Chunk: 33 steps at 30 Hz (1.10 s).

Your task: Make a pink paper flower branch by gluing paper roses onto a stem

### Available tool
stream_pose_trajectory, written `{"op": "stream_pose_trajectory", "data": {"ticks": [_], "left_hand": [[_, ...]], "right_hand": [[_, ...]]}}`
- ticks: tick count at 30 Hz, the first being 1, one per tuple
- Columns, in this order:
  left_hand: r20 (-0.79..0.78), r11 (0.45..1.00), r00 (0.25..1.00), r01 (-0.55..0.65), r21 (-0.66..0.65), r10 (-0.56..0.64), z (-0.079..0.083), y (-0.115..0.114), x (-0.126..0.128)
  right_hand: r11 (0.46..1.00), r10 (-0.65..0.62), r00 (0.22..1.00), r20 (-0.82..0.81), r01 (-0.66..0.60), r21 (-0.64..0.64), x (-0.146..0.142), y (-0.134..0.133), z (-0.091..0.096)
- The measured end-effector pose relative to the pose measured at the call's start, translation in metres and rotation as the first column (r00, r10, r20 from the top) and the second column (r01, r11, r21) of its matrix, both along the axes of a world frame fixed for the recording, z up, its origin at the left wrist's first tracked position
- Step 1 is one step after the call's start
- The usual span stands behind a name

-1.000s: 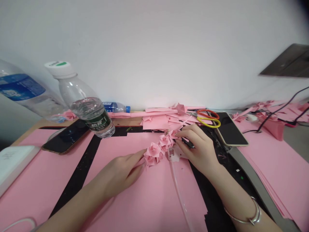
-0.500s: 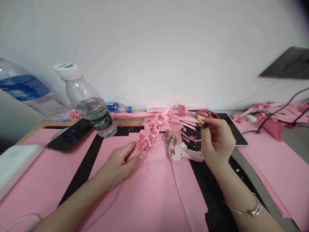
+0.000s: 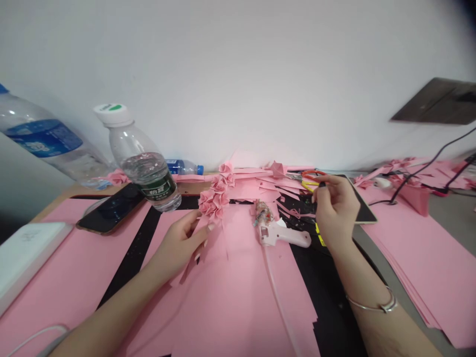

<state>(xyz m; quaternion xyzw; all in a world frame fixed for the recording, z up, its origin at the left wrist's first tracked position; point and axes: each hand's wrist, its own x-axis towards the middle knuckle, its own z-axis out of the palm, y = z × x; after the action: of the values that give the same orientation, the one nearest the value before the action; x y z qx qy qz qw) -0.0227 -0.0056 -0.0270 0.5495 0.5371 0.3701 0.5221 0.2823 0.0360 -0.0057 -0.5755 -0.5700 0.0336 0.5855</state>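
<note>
My left hand [image 3: 182,240] is closed around the lower end of a spray of pink folded-paper flowers [image 3: 213,204], which leans up and away over the pink sheets. My right hand [image 3: 336,210] hovers on the right, thumb and fingers pinched together; whatever is between them, if anything, is hidden. Just beyond those fingertips lie scissors [image 3: 308,186] with orange and yellow handles. Between both hands a white hot glue gun [image 3: 284,235] rests on its side, its nozzle end caked with glue and scraps.
A water bottle [image 3: 150,171], a larger tilted bottle [image 3: 48,141] and a phone [image 3: 111,208] stand or lie at left. Paper strips [image 3: 256,188] are heaped by the wall. A dark tablet [image 3: 366,210], stacked pink sheets [image 3: 427,267] and cables are at right.
The flower spray and my left hand have shifted slightly left, and the spray has turned more upright. My right hand has moved a little right, uncovering more of the scissors' handles.
</note>
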Motion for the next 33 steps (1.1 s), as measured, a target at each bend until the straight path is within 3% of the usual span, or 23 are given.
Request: {"op": "stream_pose_trajectory", "data": {"ticks": [4, 13, 19, 27, 33], "left_hand": [[-0.002, 1.000, 1.000, 0.007, 0.002, -0.007, -0.001, -0.001, 0.000], [0.056, 0.999, 0.998, 0.024, 0.023, -0.025, 0.001, -0.002, 0.002], [0.186, 0.996, 0.981, -0.071, 0.050, 0.061, 0.005, -0.003, 0.003], [0.299, 1.000, 0.954, -0.004, -0.017, 0.009, 0.009, -0.007, 0.004], [0.313, 0.996, 0.949, 0.061, -0.062, -0.039, 0.003, -0.005, 0.002]], "right_hand": [[0.996, 0.013, 0.996, 0.084, -0.005, -0.092, 0.003, 0.001, -0.005], [0.995, -0.020, 0.982, 0.185, 0.038, -0.091, 0.002, 0.001, -0.006], [0.996, -0.068, 0.990, 0.121, 0.073, -0.042, 0.004, -0.001, -0.007], [0.998, -0.063, 0.993, 0.099, 0.066, -0.022, 0.008, -0.002, -0.005], [0.990, -0.115, 0.993, -0.006, 0.115, 0.077, 0.022, -0.007, 0.006]]}}
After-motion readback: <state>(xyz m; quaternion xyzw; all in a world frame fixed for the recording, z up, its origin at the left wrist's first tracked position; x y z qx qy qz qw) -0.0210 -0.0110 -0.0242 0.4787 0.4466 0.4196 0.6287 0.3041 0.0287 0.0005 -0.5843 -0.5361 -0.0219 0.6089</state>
